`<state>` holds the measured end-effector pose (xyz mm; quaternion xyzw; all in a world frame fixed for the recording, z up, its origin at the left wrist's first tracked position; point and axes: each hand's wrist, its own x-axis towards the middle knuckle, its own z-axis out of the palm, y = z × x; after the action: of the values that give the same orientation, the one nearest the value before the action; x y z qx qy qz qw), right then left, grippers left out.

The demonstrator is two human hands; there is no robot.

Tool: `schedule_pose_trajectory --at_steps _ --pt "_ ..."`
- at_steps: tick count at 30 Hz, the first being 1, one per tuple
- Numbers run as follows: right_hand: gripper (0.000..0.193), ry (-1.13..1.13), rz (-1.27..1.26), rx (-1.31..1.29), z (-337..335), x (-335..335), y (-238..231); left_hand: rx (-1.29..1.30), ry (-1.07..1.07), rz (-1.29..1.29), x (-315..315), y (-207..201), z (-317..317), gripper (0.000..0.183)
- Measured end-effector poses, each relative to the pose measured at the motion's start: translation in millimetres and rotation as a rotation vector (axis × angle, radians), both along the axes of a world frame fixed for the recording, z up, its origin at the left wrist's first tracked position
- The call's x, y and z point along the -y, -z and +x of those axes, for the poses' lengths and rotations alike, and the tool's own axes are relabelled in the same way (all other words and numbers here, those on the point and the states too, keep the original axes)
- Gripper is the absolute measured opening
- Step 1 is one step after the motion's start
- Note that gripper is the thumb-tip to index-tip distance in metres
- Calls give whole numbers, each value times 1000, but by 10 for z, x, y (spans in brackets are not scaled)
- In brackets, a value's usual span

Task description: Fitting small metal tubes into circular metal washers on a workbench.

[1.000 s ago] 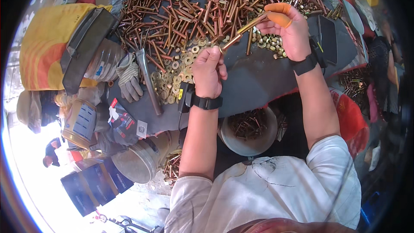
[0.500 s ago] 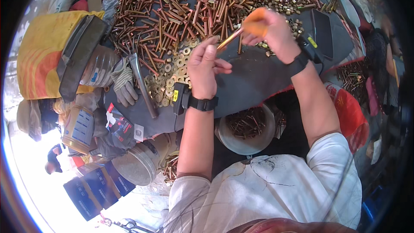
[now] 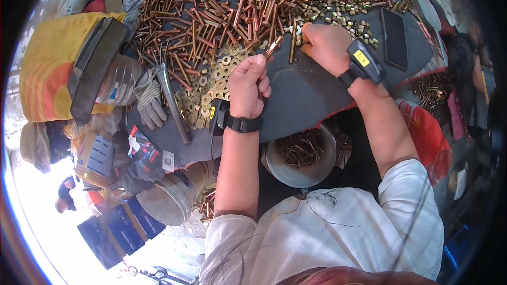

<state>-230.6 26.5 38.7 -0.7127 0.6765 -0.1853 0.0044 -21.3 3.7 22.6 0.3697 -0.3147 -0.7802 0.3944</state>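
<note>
Close to the person's lap, I can see a pale bucket point(image 3: 309, 176) with bolts inside, below the edge of the grey counter point(image 3: 296, 95). Over that edge, the left hand point(image 3: 248, 82) pinches a coppery bolt point(image 3: 273, 47) between thumb and fingers, its free end slanting up and to the right. Left of this hand lie the flat washers point(image 3: 215, 83), and beyond them a metal tube point(image 3: 173, 106) and a striped glove point(image 3: 151, 100). The right hand point(image 3: 323, 46), orange covers on its fingers, curls inward beside the small nuts point(image 3: 364, 30); I can't tell whether it grips anything. A dark phone point(image 3: 394, 39) lies to its right. Farthest off spreads the big heap of bolts point(image 3: 237, 2).
</note>
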Motion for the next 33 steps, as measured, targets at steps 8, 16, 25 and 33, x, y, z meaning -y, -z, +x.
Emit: schedule_pose_trajectory --at_steps 8,16,25,33 --pt "21 -136 191 1450 115 -65 -261 33 -11 -101 -9 25 38 16" --pt "22 -196 220 1639 197 -59 -271 18 -57 -112 -13 -18 68 15" --pt "23 -109 25 1290 409 -30 -294 36 -44 -119 -17 -20 159 16" --pt "21 -233 -56 1195 505 -80 -284 56 -11 -133 -18 -19 219 14"
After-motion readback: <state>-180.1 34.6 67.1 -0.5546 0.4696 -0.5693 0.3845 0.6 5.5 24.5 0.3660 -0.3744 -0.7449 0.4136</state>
